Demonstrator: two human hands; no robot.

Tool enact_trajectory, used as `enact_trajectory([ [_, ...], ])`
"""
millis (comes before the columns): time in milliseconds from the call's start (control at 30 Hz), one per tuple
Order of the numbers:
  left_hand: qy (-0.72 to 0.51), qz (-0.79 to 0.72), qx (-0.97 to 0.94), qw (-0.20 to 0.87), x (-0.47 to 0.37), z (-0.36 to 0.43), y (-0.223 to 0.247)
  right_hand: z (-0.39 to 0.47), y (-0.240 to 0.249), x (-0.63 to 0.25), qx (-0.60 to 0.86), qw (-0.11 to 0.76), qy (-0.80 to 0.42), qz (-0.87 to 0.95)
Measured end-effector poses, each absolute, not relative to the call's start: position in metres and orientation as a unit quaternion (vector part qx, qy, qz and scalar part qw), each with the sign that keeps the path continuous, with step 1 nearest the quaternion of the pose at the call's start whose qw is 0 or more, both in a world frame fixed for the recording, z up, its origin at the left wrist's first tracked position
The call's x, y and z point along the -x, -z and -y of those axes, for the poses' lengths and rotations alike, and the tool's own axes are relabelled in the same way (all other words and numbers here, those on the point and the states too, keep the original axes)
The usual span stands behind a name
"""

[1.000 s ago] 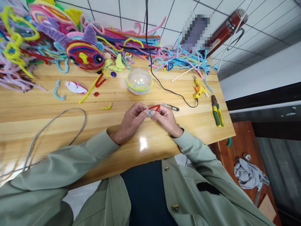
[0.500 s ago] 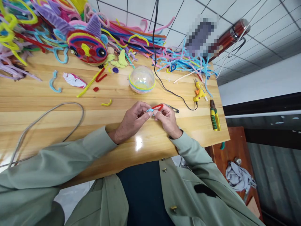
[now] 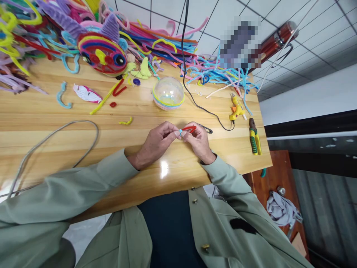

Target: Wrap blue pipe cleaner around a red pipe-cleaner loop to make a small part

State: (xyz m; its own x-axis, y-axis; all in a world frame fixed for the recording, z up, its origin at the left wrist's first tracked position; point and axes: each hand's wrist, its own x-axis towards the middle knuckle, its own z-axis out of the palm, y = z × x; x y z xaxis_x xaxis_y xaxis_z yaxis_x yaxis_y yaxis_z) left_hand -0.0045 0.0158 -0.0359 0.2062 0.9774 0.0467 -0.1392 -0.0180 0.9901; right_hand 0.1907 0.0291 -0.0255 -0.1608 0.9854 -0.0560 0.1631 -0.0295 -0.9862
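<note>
Holding both hands close together above the bare near part of the wooden table (image 3: 147,182). Pinching a small light-blue pipe-cleaner bit (image 3: 181,131) between thumb and fingertips of the left hand (image 3: 156,144), in a narrow grip. Pressing the thumb of the right hand (image 3: 198,144) near the same bit, with a bent red pipe-cleaner loop (image 3: 190,128) held in the same fingers; too small to tell how joined.

Just past the right hand, black-handled thread snips (image 3: 206,129), partly covered by the fingers. Ahead of the hands, near but apart, a clear plastic dome (image 3: 169,89) with yellow and pale-blue bands around it. Right of the dome, a black cord (image 3: 192,97) trailing across the wood to a yellow glue gun (image 3: 237,111); nearer the right edge, pliers (image 3: 253,138) with green-and-yellow handles.

Scattered to the left: a short yellow curl (image 3: 125,121), a small red piece (image 3: 113,104), a long yellow strip (image 3: 103,101), a red V-shaped piece (image 3: 120,90), a white-and-pink piece (image 3: 87,93) and a light-blue hook (image 3: 63,96). Looping toward the left sleeve (image 3: 75,190), a grey cable (image 3: 39,146), partly hidden by it. Along the far side, heaped pipe cleaners (image 3: 167,46), crowding that edge, with a striped animal head (image 3: 102,70) at left and a red vacuum flask (image 3: 281,37) at right.
</note>
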Motion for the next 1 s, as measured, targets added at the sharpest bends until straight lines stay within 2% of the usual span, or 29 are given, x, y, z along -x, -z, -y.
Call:
enact_trajectory([
  [300,-0.487,-0.415,-0.501,0.583,0.005,-0.015,0.036,-0.029,0.023,-0.189,0.505,0.384,-0.514,0.577],
  [500,-0.481,-0.434,-0.533,0.545,0.007,-0.016,0.036,-0.029,0.022,-0.188,0.491,0.373,-0.516,0.594],
  [633,-0.495,-0.425,-0.502,0.568,0.006,-0.015,0.035,-0.03,0.024,-0.19,0.463,0.4,-0.501,0.612],
  [700,-0.497,-0.425,-0.489,0.577,0.004,-0.014,0.037,-0.03,0.025,-0.193,0.441,0.441,-0.437,0.649],
  [800,-0.487,-0.418,-0.506,0.576,0.003,-0.013,0.042,-0.028,0.025,-0.2,0.379,0.492,-0.256,0.74],
  [900,-0.478,-0.413,-0.539,0.557,0.004,-0.013,0.045,-0.024,0.021,-0.207,0.325,0.495,-0.104,0.799],
  [1000,-0.471,-0.415,-0.562,0.539,0.006,-0.013,0.045,-0.02,0.018,-0.211,0.305,0.486,-0.031,0.818],
])
